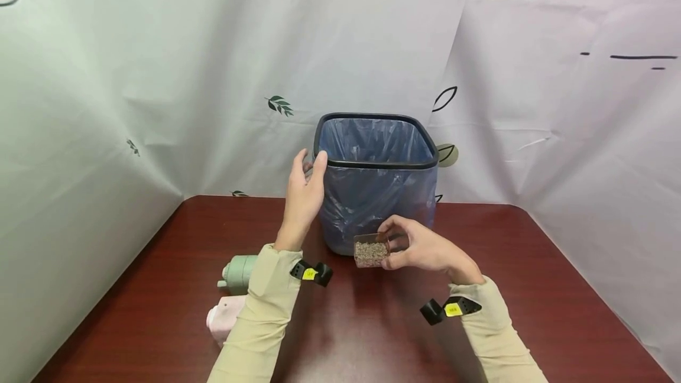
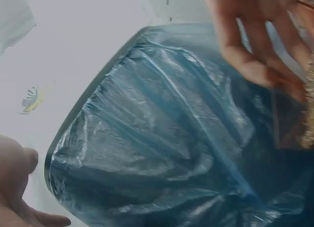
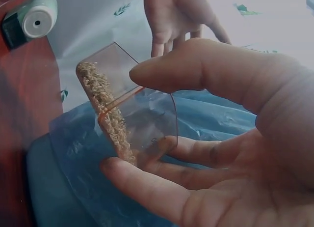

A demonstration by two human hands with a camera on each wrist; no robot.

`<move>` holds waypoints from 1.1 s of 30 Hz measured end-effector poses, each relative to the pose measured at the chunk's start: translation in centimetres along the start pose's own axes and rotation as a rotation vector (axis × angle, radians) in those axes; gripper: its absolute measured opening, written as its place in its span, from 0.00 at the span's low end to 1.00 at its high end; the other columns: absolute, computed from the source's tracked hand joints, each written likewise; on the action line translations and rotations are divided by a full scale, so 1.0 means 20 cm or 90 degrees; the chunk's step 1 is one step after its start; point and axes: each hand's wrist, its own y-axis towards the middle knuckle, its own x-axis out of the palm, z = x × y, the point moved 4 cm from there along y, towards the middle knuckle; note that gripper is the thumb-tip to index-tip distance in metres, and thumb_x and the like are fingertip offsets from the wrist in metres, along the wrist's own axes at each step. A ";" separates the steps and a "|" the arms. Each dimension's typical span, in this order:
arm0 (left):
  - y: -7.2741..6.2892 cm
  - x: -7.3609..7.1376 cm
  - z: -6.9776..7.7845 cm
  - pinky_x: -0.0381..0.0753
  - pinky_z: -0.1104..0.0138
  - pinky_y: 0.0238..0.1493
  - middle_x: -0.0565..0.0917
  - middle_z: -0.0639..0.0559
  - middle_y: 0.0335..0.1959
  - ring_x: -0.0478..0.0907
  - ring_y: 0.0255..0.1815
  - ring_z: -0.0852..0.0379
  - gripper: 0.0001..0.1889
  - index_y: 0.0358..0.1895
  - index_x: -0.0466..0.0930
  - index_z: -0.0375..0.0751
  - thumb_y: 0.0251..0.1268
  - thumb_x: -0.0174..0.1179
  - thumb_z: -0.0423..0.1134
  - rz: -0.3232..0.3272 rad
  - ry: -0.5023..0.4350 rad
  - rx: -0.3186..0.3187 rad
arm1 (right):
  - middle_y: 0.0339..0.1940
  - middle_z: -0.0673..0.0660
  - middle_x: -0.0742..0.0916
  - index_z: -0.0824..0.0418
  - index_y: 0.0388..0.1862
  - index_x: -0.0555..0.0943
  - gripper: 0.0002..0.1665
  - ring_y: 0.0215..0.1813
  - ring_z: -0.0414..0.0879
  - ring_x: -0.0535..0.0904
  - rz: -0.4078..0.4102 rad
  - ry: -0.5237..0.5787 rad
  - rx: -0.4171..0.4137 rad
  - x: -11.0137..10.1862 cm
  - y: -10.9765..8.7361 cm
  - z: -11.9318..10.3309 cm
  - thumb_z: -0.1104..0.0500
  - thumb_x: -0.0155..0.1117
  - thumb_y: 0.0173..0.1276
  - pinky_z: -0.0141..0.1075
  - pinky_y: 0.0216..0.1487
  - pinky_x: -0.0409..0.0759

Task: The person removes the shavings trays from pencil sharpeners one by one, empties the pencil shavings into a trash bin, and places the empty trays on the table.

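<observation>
My right hand (image 1: 430, 248) grips a small clear plastic box (image 1: 371, 251) between thumb and fingers, low in front of the trash bin. A layer of tan, flaky bits (image 3: 105, 97) lies along the box's lower side in the right wrist view. The trash bin (image 1: 380, 165) has a dark rim and a translucent blue bag (image 2: 147, 138) folded over its outside. Beside the rim's left corner is my left hand (image 1: 305, 200), raised with its fingers loosely extended and holding nothing. In the left wrist view its thumb and fingers show close to the rim.
Left of my left forearm, a green cylindrical object (image 1: 239, 273) and a pink one (image 1: 226, 318) lie on the dark red table (image 1: 372, 336), partly hidden by the sleeve. A white printed cloth (image 1: 372, 46) hangs behind the bin and along both sides.
</observation>
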 end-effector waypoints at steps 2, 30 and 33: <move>0.02 0.00 0.02 0.63 0.55 0.62 0.61 0.44 0.67 0.61 0.66 0.50 0.38 0.72 0.49 0.49 0.64 0.41 0.65 0.000 0.006 -0.017 | 0.50 0.64 0.77 0.67 0.53 0.68 0.32 0.49 0.54 0.77 0.002 -0.006 -0.003 -0.01 0.00 0.00 0.63 0.71 0.49 0.40 0.42 0.79; 0.16 0.02 0.02 0.59 0.57 0.65 0.59 0.48 0.70 0.56 0.69 0.50 0.28 0.67 0.63 0.53 0.64 0.47 0.53 0.030 0.114 0.114 | 0.50 0.65 0.77 0.68 0.53 0.67 0.32 0.47 0.54 0.77 0.026 0.022 0.005 -0.09 -0.04 -0.01 0.64 0.71 0.50 0.40 0.42 0.79; 0.16 0.01 0.02 0.63 0.60 0.63 0.61 0.48 0.69 0.59 0.68 0.51 0.27 0.65 0.67 0.49 0.63 0.50 0.50 0.059 0.086 0.139 | 0.50 0.66 0.77 0.68 0.53 0.67 0.32 0.46 0.54 0.77 0.028 0.029 0.002 -0.10 -0.05 -0.01 0.64 0.71 0.51 0.40 0.42 0.79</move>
